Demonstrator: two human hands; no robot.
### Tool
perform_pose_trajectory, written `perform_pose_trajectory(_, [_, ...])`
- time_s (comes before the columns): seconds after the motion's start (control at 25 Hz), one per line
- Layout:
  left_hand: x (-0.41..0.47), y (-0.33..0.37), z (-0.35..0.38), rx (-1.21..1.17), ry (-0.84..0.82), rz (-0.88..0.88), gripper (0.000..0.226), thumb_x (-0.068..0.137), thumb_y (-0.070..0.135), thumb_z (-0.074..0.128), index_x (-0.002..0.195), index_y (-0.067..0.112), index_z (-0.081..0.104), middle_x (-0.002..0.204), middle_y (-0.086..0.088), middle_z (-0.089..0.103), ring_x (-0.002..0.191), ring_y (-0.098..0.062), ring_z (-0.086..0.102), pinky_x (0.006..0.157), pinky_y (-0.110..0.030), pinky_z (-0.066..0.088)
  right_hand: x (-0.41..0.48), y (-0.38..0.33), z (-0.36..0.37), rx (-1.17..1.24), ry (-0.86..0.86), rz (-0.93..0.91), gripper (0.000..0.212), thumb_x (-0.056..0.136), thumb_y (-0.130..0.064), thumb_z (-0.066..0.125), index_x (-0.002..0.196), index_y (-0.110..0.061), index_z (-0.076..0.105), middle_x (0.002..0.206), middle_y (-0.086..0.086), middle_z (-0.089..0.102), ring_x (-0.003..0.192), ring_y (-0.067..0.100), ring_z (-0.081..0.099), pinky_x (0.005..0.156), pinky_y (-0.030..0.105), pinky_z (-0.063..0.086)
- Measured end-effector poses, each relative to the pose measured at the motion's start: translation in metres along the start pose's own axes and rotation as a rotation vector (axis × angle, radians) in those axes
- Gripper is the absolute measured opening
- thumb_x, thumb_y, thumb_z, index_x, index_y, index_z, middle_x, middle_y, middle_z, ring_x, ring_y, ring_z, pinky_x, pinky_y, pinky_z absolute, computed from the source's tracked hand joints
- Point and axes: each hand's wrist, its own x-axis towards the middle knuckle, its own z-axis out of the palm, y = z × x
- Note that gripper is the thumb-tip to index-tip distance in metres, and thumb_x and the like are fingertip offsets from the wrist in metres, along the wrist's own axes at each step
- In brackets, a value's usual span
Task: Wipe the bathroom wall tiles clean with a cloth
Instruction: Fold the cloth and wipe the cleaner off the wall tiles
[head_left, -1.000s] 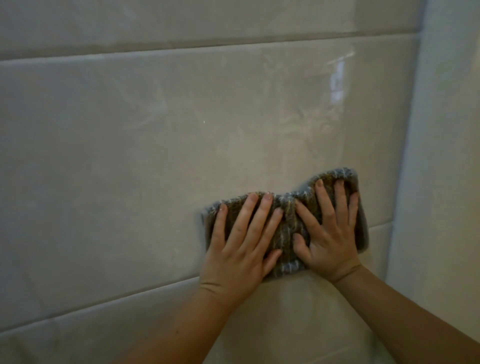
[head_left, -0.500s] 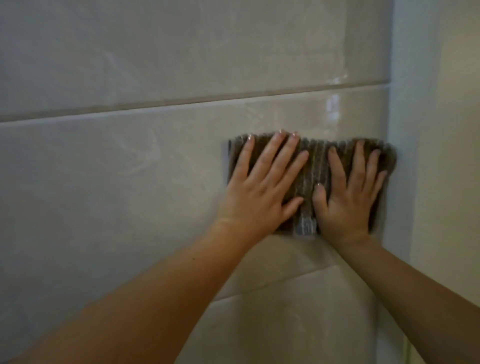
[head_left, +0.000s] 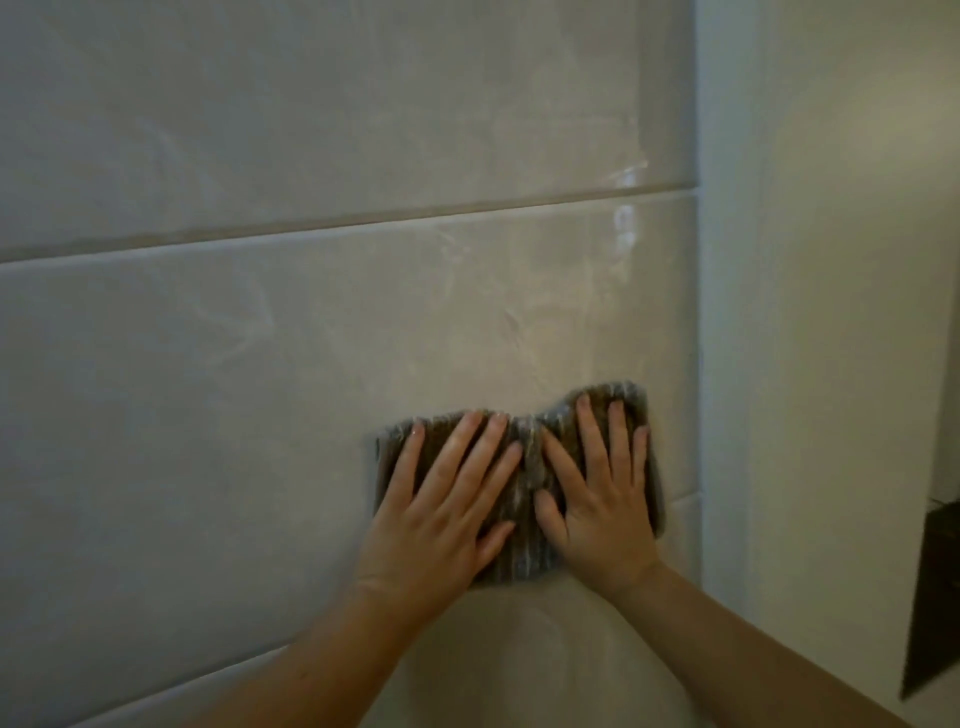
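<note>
A brown ribbed cloth (head_left: 525, 470) lies flat against the glossy beige wall tile (head_left: 218, 395), low on the wide middle tile near its right end. My left hand (head_left: 447, 512) presses on the cloth's left half with straight, spread fingers. My right hand (head_left: 597, 499) presses on the right half the same way, its fingers pointing up. The two thumbs nearly meet over a bunched fold in the middle. Most of the cloth is hidden under the hands. Faint wipe streaks show on the tile above.
A white vertical trim strip (head_left: 724, 312) ends the tiles just right of the cloth. Beyond it is a plain painted wall (head_left: 857, 260) with a dark opening (head_left: 935, 592) at the lower right. Grout lines (head_left: 332, 228) run across above and below the hands.
Both hands and the cloth have slid down the tile from near the upper grout line to its lower part. The view has shifted so the trim sits further left.
</note>
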Motion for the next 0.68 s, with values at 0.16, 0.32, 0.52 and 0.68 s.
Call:
perform_pose_trajectory(0.16, [0.083,-0.016,-0.014,-0.036,0.091,-0.2,0.066,0.099,0.049,0.041,0.156,0.016,0.03,0.163,-0.01,0.023,0.151,-0.029,0.019,0.121,-0.055,0.006,0.092,0.015,-0.011,0.016,0.101,0.162,0.063,0.088,-0.036,0.042,0.149,-0.026,0.026,0.157,0.019,0.023,0.145,0.042,0.013,0.116,0.063,0.008])
perform_pose_trajectory(0.32, [0.09,-0.01,-0.01,-0.046,0.062,-0.217,0.069,0.101,0.051,0.033,0.158,0.016,0.019,0.165,-0.011,0.014,0.153,-0.03,0.012,0.12,-0.056,0.001,0.081,0.025,-0.004,0.035,0.141,0.204,0.058,0.094,-0.033,0.037,0.15,-0.021,0.028,0.157,0.018,0.024,0.146,0.041,0.013,0.118,0.06,0.006])
perform_pose_trajectory(0.52, [0.024,0.029,0.006,-0.061,-0.017,-0.057,0.068,0.101,0.049,0.036,0.158,0.015,0.02,0.165,-0.01,0.015,0.152,-0.029,0.014,0.122,-0.055,-0.001,-0.015,0.02,0.016,0.03,0.06,0.247,0.058,0.095,-0.033,0.034,0.149,-0.012,0.025,0.156,0.02,0.019,0.144,0.045,0.012,0.116,0.063,0.008])
perform_pose_trajectory(0.68, [-0.019,0.054,0.016,-0.085,-0.04,0.012,0.062,0.103,0.039,0.037,0.158,0.014,0.022,0.165,-0.01,0.016,0.152,-0.029,0.013,0.123,-0.054,-0.004,-0.072,-0.01,0.023,0.106,-0.017,0.366,0.059,0.095,-0.025,0.033,0.15,-0.009,0.018,0.156,0.02,0.014,0.146,0.042,0.007,0.116,0.062,0.008])
